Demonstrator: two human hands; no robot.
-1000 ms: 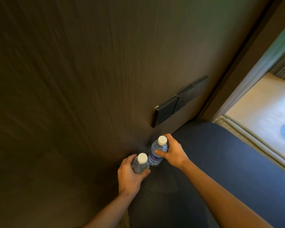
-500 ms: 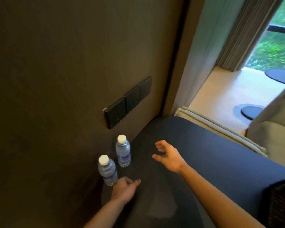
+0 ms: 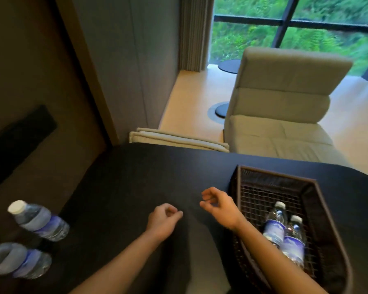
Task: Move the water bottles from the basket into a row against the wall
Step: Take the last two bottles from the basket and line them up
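Both hands are hovering empty over the dark table (image 3: 119, 183), forearms reaching in from the bottom edge. The left hand (image 3: 163, 220) is sitting left of the basket (image 3: 327, 206), well apart from it, palm down, fingers loosely curled, thumb and forefinger nearly meeting, gripping nothing. The right hand (image 3: 218, 203) is lying just beside the basket's left rim, fingers half curled and a little spread, also holding nothing, its forearm crossing over the basket's near left corner. Two water bottles (image 3: 282, 230) are lying side by side inside the basket, white caps pointing away from the person, labels touching. Far left of the basket, two more bottles (image 3: 39, 221) are standing at the wall (image 3: 23, 85), looking tilted and blurred, probably from lens distortion; the nearer one is cut by the frame edge. Beyond the basket a beige chair (image 3: 283, 98) is facing the window.
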